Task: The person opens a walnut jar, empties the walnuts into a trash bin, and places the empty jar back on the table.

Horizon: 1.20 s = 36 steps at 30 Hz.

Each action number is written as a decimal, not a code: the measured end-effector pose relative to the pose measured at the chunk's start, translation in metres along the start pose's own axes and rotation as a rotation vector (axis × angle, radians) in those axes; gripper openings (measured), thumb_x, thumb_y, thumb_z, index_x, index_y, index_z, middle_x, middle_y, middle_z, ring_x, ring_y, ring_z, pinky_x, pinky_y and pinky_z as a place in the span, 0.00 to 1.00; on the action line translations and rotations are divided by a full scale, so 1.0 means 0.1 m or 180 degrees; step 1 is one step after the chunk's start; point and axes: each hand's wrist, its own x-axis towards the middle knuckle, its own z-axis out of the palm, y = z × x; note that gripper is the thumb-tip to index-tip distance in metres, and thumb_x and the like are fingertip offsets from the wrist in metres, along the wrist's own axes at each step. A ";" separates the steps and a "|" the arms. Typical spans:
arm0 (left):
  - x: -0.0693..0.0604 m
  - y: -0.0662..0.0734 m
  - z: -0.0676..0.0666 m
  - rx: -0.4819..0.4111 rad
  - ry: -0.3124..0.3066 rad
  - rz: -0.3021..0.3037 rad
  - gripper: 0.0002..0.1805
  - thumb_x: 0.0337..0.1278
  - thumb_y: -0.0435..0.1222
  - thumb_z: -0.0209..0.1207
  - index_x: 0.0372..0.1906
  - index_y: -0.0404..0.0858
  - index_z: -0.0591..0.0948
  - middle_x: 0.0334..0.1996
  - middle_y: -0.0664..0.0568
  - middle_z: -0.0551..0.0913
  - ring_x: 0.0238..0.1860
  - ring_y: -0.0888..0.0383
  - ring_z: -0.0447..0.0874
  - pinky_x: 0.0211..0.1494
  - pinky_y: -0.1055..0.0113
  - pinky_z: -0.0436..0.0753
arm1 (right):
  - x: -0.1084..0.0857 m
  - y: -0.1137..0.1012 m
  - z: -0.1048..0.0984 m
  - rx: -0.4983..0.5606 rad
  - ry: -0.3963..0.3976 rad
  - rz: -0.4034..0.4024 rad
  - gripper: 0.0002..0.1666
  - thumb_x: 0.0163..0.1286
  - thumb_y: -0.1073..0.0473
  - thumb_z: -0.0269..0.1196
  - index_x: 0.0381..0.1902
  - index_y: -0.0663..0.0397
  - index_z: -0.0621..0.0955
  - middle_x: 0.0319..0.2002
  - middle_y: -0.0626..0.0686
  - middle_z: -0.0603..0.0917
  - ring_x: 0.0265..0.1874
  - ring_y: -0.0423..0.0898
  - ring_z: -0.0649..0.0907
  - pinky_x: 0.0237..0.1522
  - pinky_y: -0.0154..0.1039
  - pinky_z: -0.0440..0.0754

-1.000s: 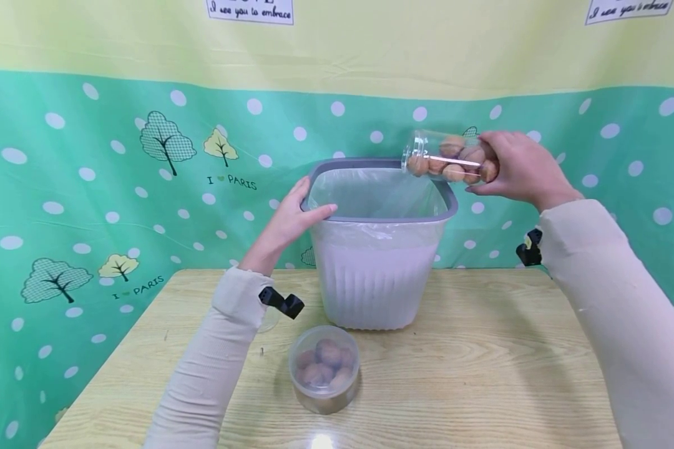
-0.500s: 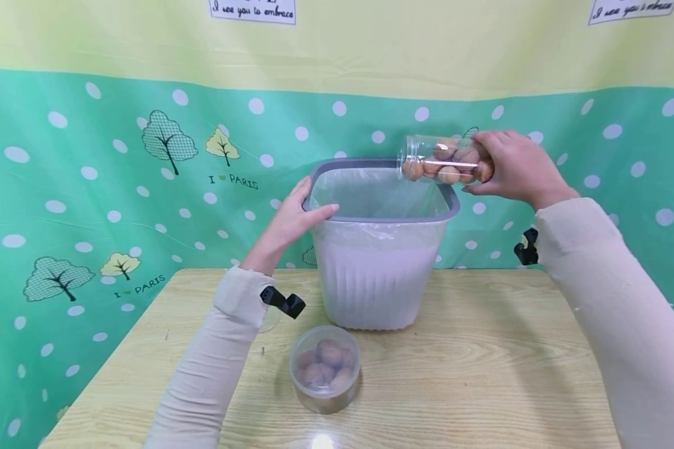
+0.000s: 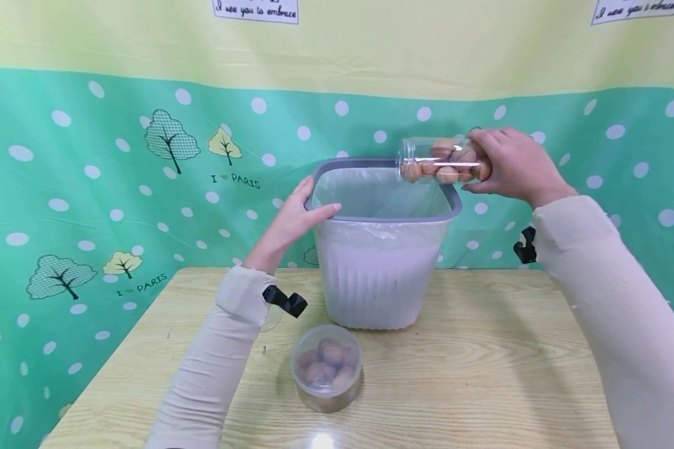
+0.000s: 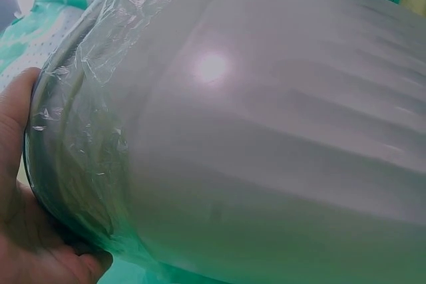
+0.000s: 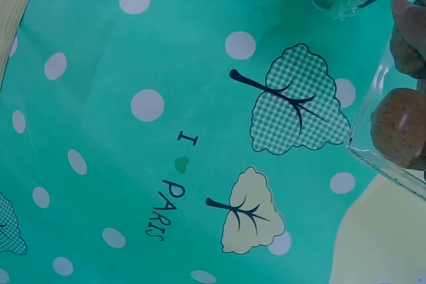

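Observation:
My left hand [image 3: 292, 221] grips the left corner of the grey rim of a whitish waste bin [image 3: 376, 274], thumb over the front edge; the left wrist view shows the hand at the rim, over the clear bin liner [image 4: 100, 177]. My right hand [image 3: 517, 162] holds a clear jar [image 3: 402, 159] by its base end. The jar lies nearly level, its uncovered mouth above the bin's right rear rim. Several walnuts [image 3: 446, 174] lie inside it. In the right wrist view only the jar's end, a walnut [image 5: 399, 128] and a fingertip show.
A round translucent tub [image 3: 328, 402] with several walnuts stands on the wooden table [image 3: 483, 374] in front of the bin. A clear disc, perhaps a lid [image 3: 272, 319], lies partly behind my left wrist. A green and yellow patterned cloth [image 3: 202, 237] hangs behind the table.
The jar has shifted slightly left over the bin, and its mouth has dipped a little. The walnuts stay inside it. My left hand keeps its place on the rim.

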 end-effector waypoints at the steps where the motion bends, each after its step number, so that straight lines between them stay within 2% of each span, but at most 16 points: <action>1: 0.00 0.00 0.00 -0.0007 -0.0004 0.0012 0.50 0.54 0.48 0.62 0.74 0.37 0.47 0.75 0.49 0.43 0.74 0.55 0.39 0.74 0.57 0.48 | 0.01 0.00 0.01 -0.0012 0.0022 -0.0033 0.48 0.42 0.57 0.77 0.60 0.66 0.69 0.54 0.67 0.75 0.49 0.64 0.72 0.54 0.61 0.71; 6: 0.00 0.00 -0.01 -0.0039 -0.0021 0.0054 0.49 0.54 0.48 0.62 0.74 0.38 0.48 0.75 0.50 0.44 0.74 0.55 0.40 0.74 0.56 0.48 | 0.03 -0.01 0.02 -0.0021 0.0050 -0.0106 0.48 0.41 0.57 0.77 0.59 0.65 0.70 0.53 0.66 0.76 0.49 0.63 0.73 0.53 0.61 0.72; 36: 0.00 0.00 0.00 -0.0013 -0.0020 -0.0004 0.49 0.54 0.49 0.62 0.74 0.39 0.48 0.75 0.51 0.43 0.74 0.56 0.39 0.74 0.57 0.48 | 0.08 0.00 -0.02 -0.0239 0.0085 -0.0493 0.48 0.37 0.58 0.79 0.57 0.65 0.71 0.52 0.65 0.77 0.50 0.64 0.75 0.53 0.59 0.73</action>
